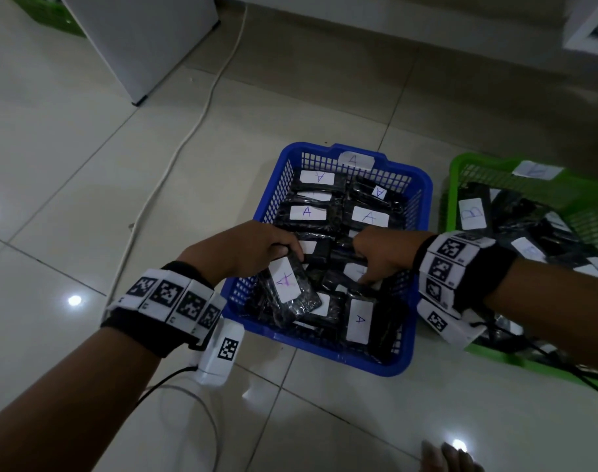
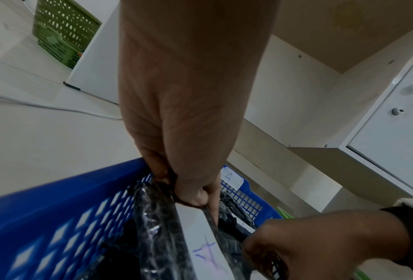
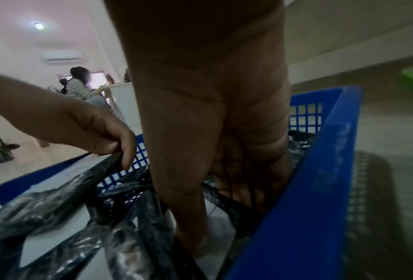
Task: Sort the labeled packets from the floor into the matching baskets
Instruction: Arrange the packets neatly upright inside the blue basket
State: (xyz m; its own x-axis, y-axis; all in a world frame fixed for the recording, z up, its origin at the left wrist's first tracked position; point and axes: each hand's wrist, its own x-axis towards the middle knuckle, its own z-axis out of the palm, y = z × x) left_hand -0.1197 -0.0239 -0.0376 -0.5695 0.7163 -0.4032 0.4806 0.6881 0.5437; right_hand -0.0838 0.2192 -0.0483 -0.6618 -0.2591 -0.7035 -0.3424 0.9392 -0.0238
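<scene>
A blue basket (image 1: 423, 185) tagged A holds several black packets with white A labels. My left hand (image 1: 285, 253) grips one end of a black packet marked A (image 1: 290, 287) and holds it tilted over the basket's near left corner; the left wrist view shows the thumb and fingers (image 2: 198, 197) pinching that packet (image 2: 200, 236). My right hand (image 1: 369, 275) reaches down among the packets in the middle of the basket. In the right wrist view its thumb (image 3: 188, 227) lies on one face of a labeled packet (image 3: 221, 223) and its fingers on the other, next to the basket wall (image 3: 320, 170).
A green basket (image 1: 457, 172) with B-labeled packets (image 1: 473, 212) stands right of the blue one. A white cable (image 1: 188, 131) runs across the tiled floor on the left. A white cabinet (image 1: 137, 39) stands at the back left, another green basket (image 1: 42, 8) behind it. Toes (image 1: 451, 458) show at the bottom edge.
</scene>
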